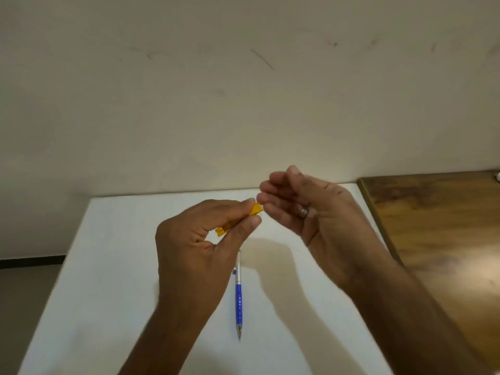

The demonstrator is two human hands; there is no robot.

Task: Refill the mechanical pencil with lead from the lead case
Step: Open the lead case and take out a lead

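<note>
My left hand (200, 239) grips a small orange lead case (255, 209) between thumb and fingers, above the white table (108, 266). The case's far end pokes out toward my right hand (305, 209), whose fingertips almost touch that end. My right hand is cupped, palm toward me, with a ring on one finger, and I see nothing in it. The mechanical pencil (238, 296), clear with a blue grip, lies on the table below my hands with its tip pointing toward me. Its upper end is hidden under my left hand.
A brown wooden table (438, 226) adjoins the white one on the right. A plain cream wall (243, 90) rises behind both. The white table's left edge drops to a grey floor (27, 282).
</note>
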